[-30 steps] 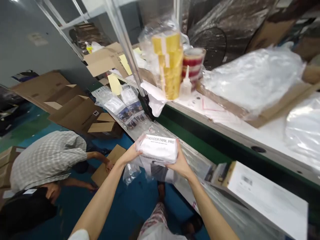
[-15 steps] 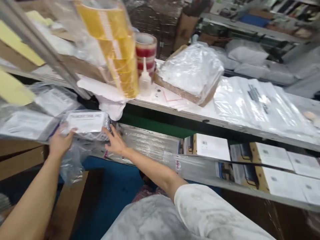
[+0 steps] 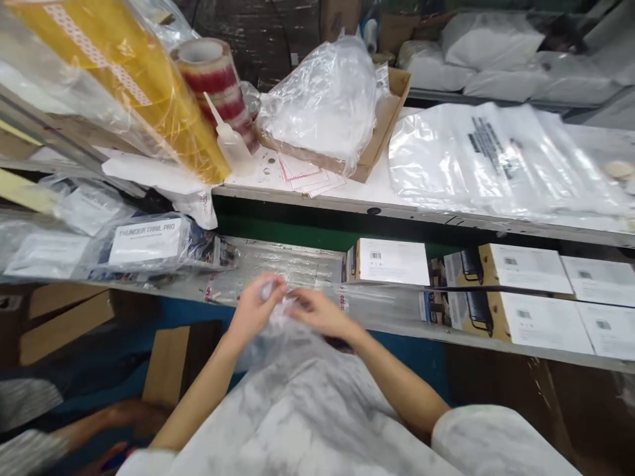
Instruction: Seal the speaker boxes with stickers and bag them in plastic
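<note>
Close to my body, my left hand (image 3: 255, 305) pinches the top of a clear plastic bag (image 3: 272, 340). Beside it, my right hand (image 3: 321, 313) has its fingers bent against the same bag, slightly blurred. The bag hangs down in front of my shirt, and its lower part is hard to make out. To the left, a bagged box with a "Thunder Trail Pro" label (image 3: 146, 239) lies on the lower shelf (image 3: 278, 264), apart from both hands. On the right of that shelf, a white printed box (image 3: 394, 261) stands near several similar boxes (image 3: 543, 324).
On the upper shelf are yellow tape rolls (image 3: 124, 79), red-and-clear tape rolls (image 3: 213, 82), a squeeze bottle (image 3: 232, 147), a carton of plastic bags (image 3: 327, 99) and flat printed bags (image 3: 496, 158). At lower left, a co-worker's arm (image 3: 99, 423) is near open cartons (image 3: 166, 363).
Both hands have left the bagged box on the left and come together before my body, now on a clear bag. The view has shifted. A co-worker's arm now shows at lower left.
</note>
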`<state>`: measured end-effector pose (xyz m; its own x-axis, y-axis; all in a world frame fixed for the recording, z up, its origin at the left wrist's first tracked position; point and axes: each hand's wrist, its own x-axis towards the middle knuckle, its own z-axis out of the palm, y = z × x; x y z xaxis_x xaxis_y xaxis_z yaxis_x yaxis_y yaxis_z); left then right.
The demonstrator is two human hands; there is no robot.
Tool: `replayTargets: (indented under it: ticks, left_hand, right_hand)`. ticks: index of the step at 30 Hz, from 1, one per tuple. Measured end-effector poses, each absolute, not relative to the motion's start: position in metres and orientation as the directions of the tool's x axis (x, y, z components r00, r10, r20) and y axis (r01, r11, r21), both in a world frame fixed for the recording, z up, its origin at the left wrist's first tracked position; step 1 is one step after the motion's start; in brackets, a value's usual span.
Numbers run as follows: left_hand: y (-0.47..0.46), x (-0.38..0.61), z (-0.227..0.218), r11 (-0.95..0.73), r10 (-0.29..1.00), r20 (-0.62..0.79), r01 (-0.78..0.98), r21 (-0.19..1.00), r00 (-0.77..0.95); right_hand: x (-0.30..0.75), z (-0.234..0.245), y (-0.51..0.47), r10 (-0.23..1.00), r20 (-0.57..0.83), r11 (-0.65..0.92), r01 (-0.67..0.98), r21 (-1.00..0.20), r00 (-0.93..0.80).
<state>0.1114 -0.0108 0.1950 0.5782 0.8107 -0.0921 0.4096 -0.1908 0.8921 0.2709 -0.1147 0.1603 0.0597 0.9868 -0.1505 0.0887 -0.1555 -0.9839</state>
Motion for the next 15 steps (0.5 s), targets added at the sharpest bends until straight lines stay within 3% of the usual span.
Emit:
replayTargets:
  ticks: [3,9,13,15]
  left_hand:
    - [-0.015,0.166,0.201,-0.204,0.799,-0.074,0.385,0.900,0.597]
    - [-0.049,0.236,0.206,-0.205,0.675,-0.173,0.408,0.890,0.717]
    - [-0.070,0.264,0.214,-0.189,0.535,-0.202,0.349,0.918,0.820]
    - [-0.076,0.272,0.214,-0.200,0.531,-0.191,0.342,0.918,0.825]
  right_hand:
    - [0.332,0.165,-0.148,0.976,-0.162,-0.173,0.070,-0.982,0.145]
    - [0.420,0.185,-0.219,0.924,-0.195,-0.230,0.073,-0.970,0.328]
    - [0.464,0.193,-0.254,0.933,-0.068,-0.170,0.268,-0.948,0.352]
    - [0.487,0.195,-0.264,0.898,-0.007,-0.147,0.285,-0.947,0.441]
